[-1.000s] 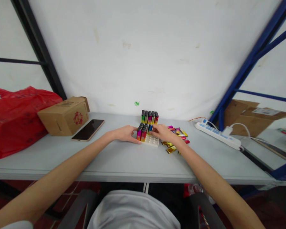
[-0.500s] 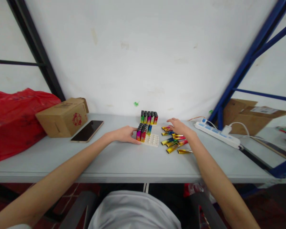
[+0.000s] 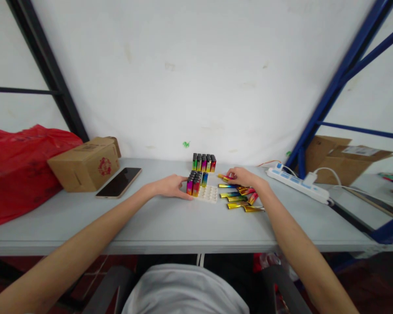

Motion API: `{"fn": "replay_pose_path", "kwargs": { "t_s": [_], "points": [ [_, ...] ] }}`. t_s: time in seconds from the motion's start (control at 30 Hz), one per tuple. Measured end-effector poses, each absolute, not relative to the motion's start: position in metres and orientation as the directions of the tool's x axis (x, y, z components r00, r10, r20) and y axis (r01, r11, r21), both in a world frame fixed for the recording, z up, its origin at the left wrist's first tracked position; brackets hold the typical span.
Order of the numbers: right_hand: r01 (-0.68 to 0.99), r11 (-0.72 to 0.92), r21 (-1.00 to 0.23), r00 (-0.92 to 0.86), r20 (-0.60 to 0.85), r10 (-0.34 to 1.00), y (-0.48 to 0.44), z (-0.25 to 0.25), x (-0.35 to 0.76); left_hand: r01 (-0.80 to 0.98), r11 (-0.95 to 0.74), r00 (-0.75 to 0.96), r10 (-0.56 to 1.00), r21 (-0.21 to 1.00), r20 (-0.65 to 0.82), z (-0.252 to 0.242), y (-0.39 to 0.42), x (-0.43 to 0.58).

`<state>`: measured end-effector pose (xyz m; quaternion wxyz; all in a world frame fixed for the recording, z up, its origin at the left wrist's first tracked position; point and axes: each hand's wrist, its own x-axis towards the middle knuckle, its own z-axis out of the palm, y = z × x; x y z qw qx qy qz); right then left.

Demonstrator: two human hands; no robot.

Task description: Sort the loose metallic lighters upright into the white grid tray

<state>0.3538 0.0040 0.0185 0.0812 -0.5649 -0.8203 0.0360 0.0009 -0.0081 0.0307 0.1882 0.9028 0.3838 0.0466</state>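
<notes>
My left hand [image 3: 172, 186] is curved round the left end of a white tray [image 3: 211, 193] with small holes, thumb at its near edge, fingers behind. Several shiny gradient-coloured lighters [image 3: 193, 185] with black tops stand upright in the tray's left part. A blue-and-yellow lighter [image 3: 205, 179] stands at its back, beside them. To the right, my right hand [image 3: 242, 176] pinches a red-and-yellow lighter [image 3: 225, 177] at the far side of a loose pile. Several more lighters [image 3: 237, 197] lie flat there, some partly under the hand and wrist.
Behind the tray stands a block of upright lighters [image 3: 204, 162]. A phone [image 3: 118, 182], a cardboard box [image 3: 85, 165] and a red plastic bag [image 3: 26, 170] lie to the left. On the right are a white power strip [image 3: 298, 185] with cables and an opened carton [image 3: 340, 161].
My right hand has closed its fingers on a lighter at the pile's far end, and lighters in the pile have shifted. My left hand stays at the tray.
</notes>
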Motion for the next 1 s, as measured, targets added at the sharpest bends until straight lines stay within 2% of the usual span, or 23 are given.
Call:
{"fn": "replay_pose_path", "kwargs": {
  "t_s": [0.23,0.4,0.57,0.67,0.8,0.9,1.0],
  "points": [
    [0.882,0.427,-0.198,-0.411,0.119,0.904,-0.001,0.024,0.353,0.660,-0.642,0.710,0.702,0.389,-0.047,0.029,-0.006,0.000],
    [0.879,0.410,-0.242,-0.374,0.183,0.909,-0.002,0.029,0.355,0.665,-0.626,0.700,0.712,0.407,-0.048,0.029,-0.007,0.000],
    [0.850,0.425,-0.311,-0.313,0.350,0.883,-0.004,0.031,0.347,0.636,-0.645,0.722,0.691,0.423,-0.032,0.030,-0.008,0.001],
    [0.814,0.419,-0.402,-0.229,0.442,0.867,-0.005,0.030,0.335,0.634,-0.652,0.726,0.687,0.417,-0.029,0.031,-0.008,0.001],
    [0.746,0.398,-0.535,-0.185,0.407,0.895,-0.004,0.026,0.317,0.666,-0.638,0.706,0.706,0.386,-0.051,0.030,-0.007,0.001],
    [0.572,0.439,-0.692,-0.286,0.334,0.898,-0.009,0.024,0.304,0.660,-0.642,0.712,0.701,0.391,-0.051,0.030,-0.007,0.001],
    [0.346,0.408,-0.845,-0.364,0.280,0.888,-0.017,0.023,0.290,0.646,-0.652,0.723,0.690,0.397,-0.044,0.031,-0.009,0.001]
  ]
}}
